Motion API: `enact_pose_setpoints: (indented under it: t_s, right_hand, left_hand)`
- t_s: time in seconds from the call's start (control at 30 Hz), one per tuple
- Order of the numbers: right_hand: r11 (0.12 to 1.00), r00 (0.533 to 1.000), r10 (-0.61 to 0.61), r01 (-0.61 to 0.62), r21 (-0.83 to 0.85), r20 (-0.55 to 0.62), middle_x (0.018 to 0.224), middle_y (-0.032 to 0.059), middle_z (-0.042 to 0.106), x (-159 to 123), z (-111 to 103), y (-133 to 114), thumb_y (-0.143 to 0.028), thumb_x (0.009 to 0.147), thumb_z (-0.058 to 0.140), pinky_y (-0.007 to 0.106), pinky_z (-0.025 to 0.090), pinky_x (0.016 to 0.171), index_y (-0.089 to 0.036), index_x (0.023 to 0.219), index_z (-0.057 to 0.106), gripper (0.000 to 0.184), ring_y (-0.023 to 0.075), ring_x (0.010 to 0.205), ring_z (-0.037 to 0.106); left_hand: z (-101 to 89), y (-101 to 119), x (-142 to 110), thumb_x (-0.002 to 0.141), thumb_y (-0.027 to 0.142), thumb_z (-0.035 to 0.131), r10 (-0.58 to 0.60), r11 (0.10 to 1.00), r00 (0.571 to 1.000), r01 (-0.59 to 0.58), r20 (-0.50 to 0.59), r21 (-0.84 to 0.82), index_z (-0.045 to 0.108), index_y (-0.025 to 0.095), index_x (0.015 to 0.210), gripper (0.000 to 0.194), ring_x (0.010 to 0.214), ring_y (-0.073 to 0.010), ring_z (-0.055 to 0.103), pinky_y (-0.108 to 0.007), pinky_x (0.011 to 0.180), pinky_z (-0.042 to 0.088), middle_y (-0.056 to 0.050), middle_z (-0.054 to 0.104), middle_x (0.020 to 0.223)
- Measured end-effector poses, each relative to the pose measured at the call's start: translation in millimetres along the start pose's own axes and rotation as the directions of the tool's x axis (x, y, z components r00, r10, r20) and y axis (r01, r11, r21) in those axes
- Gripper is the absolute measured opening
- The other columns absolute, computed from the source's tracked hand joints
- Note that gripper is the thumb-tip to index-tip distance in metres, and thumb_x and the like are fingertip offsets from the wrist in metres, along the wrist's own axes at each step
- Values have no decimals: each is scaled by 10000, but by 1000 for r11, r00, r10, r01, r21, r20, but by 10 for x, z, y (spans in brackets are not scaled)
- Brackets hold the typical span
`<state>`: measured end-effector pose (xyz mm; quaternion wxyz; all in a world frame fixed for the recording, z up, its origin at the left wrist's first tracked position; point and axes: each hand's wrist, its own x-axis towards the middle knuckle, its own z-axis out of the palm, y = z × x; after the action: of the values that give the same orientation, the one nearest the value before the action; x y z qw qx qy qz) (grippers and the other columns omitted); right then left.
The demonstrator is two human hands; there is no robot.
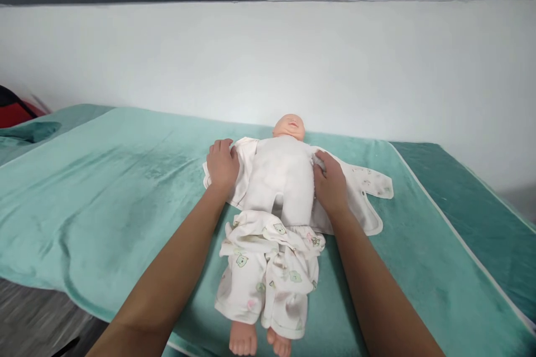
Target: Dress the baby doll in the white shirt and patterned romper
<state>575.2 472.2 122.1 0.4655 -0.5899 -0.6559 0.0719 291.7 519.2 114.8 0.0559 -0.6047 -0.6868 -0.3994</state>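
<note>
A baby doll (pixel 288 125) lies on its back, with a plain white cloth body (pixel 278 170). A white baby shirt (pixel 354 195) is spread open beneath the torso, its printed right-hand sleeve laid out flat. Patterned baby trousers (pixel 268 256) are bunched around the doll's lower legs, and the bare feet (pixel 243 338) stick out below. My left hand (pixel 223 164) is closed over the shirt at the doll's left-hand side in view; its fingertips are partly hidden. At the other side of the torso, my right hand (pixel 330 181) pinches a bunched whitish fold, apparently of the shirt.
A green plush cover (pixel 125 195) lies under the doll. Behind it rises a white wall (pixel 268 61) with a dark band along the top. A red and black object (pixel 14 109) sits at the far left. Grey floor (pixel 37 321) shows at lower left.
</note>
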Motion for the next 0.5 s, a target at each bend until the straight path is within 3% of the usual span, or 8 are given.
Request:
enact_pose_setpoints:
  t_s: [0.13, 0.27, 0.37, 0.5]
  right_hand:
    - [989, 998, -19, 27, -145, 56, 1490, 123, 571, -6, -19, 40, -240, 967, 379, 539, 298, 1222, -192, 1347, 617, 451, 260, 1443, 453]
    - [962, 996, 20, 6, -272, 91, 1582, 113, 467, -53, -28, 43, -266, 987, 366, 632, 203, 1226, -236, 1451, 524, 492, 279, 1519, 333]
    - [923, 987, 55, 7, -385, 150, 1644, 125, 364, -93, -39, 30, -248, 972, 358, 648, 205, 1221, -211, 1531, 431, 565, 299, 1555, 247]
    - [875, 967, 41, 86, -477, 251, 1692, 130, 246, -178, -77, 17, -212, 927, 384, 683, 211, 1208, -186, 1590, 328, 666, 338, 1577, 153]
  left_hand:
    - [-129, 35, -106, 992, 352, 471, -93, 987, 996, 90, 14, 133, 599, 182, 1213, 307, 1193, -366, 563, -488, 970, 434, -176, 641, 1236]
    - [-265, -24, -212, 1021, 400, 407, -165, 973, 981, 146, 99, 180, 599, 184, 1174, 327, 1108, -348, 623, -458, 915, 453, -181, 679, 1164]
    - [-356, -98, -298, 1023, 400, 394, -196, 962, 970, 161, 146, 218, 608, 193, 1121, 313, 1046, -335, 645, -454, 900, 455, -169, 710, 1076]
    - [-442, -193, -390, 1004, 418, 426, -184, 951, 976, 146, 117, 273, 630, 194, 931, 312, 1144, -371, 581, -478, 912, 458, -194, 687, 1102]
